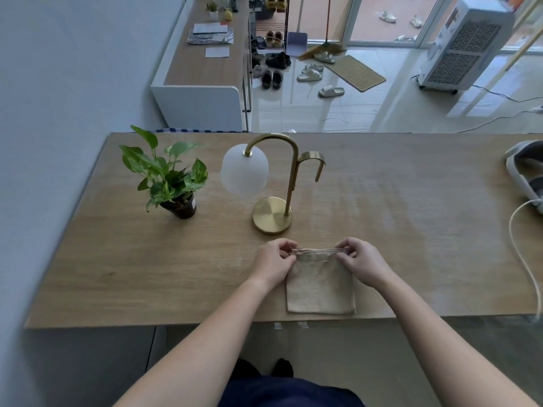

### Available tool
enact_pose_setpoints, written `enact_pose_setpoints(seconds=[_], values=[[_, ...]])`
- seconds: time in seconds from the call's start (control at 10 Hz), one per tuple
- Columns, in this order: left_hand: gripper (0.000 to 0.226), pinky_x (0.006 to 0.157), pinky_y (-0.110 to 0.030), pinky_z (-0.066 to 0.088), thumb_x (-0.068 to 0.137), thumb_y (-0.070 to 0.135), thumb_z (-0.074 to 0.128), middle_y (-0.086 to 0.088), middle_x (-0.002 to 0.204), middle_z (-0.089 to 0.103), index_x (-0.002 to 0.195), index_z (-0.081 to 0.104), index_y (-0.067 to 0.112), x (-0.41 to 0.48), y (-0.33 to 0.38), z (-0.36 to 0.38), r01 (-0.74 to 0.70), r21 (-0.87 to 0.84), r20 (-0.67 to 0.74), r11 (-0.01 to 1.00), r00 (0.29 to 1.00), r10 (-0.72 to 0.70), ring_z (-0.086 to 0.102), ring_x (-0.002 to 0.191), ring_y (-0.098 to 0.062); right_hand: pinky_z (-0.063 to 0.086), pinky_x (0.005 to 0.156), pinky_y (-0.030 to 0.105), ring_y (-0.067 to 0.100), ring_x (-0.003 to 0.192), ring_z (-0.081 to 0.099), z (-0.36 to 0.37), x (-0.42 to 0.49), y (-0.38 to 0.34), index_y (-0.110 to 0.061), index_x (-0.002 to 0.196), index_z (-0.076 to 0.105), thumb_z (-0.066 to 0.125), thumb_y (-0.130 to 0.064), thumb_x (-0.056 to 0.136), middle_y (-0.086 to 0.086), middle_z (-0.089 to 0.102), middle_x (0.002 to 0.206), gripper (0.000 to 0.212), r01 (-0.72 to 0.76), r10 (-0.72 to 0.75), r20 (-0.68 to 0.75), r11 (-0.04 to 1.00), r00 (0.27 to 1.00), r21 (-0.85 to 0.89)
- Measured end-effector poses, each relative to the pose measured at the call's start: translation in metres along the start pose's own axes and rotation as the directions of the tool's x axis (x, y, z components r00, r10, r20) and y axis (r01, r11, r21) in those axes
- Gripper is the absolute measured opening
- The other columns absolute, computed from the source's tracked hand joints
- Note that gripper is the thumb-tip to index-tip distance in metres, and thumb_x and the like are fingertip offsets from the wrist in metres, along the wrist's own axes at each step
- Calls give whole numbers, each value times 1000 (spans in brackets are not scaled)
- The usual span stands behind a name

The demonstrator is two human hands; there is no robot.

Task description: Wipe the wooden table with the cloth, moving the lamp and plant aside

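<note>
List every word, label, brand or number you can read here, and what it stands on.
None is legible.
Sticker on the plant pot: too small to read.
Papers on the sideboard: blurred, unreadable.
Markings on the air cooler: blurred, unreadable.
Lamp, cloth: no print shows.
</note>
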State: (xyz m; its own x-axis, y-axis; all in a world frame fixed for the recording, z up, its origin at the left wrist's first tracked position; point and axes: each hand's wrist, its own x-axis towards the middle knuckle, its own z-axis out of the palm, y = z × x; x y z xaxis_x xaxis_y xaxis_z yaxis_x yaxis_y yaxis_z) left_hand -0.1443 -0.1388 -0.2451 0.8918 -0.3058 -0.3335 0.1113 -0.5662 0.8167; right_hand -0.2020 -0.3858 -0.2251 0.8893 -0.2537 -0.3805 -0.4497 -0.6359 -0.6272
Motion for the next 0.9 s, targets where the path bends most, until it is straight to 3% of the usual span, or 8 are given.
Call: enact_pose_setpoints(seconds=[0.1,0.2,0.3,0.4,0.5,0.7,0.8,0.9], values=[[45,115,-30,44,95,24,77,7,135,68,139,68,24,-5,-3,1,-151,210,-93,966,980,174,56,128,-11,47,101,36,24,117,61,9,-1,-3,-16,140,59,68,-14,99,7,62,134,42,54,-75,-130,986,989,-158],[62,128,-39,30,101,41,67,10,161,45,159,48,31,-22,-9,-3,-245,398,12,884,965,262,30,153,-13,39,119,42,28,143,44,32,-24,-8,-16,154,48,67,-18,100,7,51,152,58,189,-238,-213,955,948,-227],[76,132,-48,14,102,59,56,12,177,12,169,24,39,-40,-23,-2,-264,561,153,784,965,215,3,164,-19,24,130,44,22,160,20,63,-53,-2,-26,165,31,59,-35,105,-3,31,169,66,281,-344,-172,909,923,-310],[84,132,-50,2,101,71,46,13,179,-8,169,2,50,-52,-37,-1,-221,616,201,756,972,120,-12,164,-22,1,132,35,13,163,-6,90,-66,16,-35,169,10,34,-57,109,-10,0,174,69,279,-322,-34,864,946,-420],[84,131,-50,-1,98,79,44,12,179,-12,164,-5,60,-51,-42,-2,-179,633,176,753,981,85,-14,164,-25,-3,131,38,11,162,-15,106,-67,26,-35,169,3,21,-63,108,-7,-7,176,69,255,-309,-16,810,951,-528],[80,132,-50,5,101,66,53,8,180,0,169,12,48,-60,-34,-11,-158,628,127,762,987,100,-5,165,-26,-7,131,33,10,162,-10,93,-68,16,-40,169,6,28,-64,106,-14,-10,173,70,233,-247,31,856,969,-462],[60,132,-47,19,105,56,50,11,170,32,162,39,41,-79,-51,-35,-162,591,6,790,981,196,17,160,-17,15,130,35,14,162,9,78,-69,5,-37,167,23,59,-44,103,-14,7,175,74,236,-234,42,927,971,-290],[32,112,-34,45,106,45,57,23,132,59,136,66,38,-119,-99,-67,-215,406,-151,888,943,297,46,133,-1,34,119,32,16,154,33,53,-73,-14,-40,153,47,69,-27,100,-9,33,167,59,185,-187,-10,977,982,-107]])
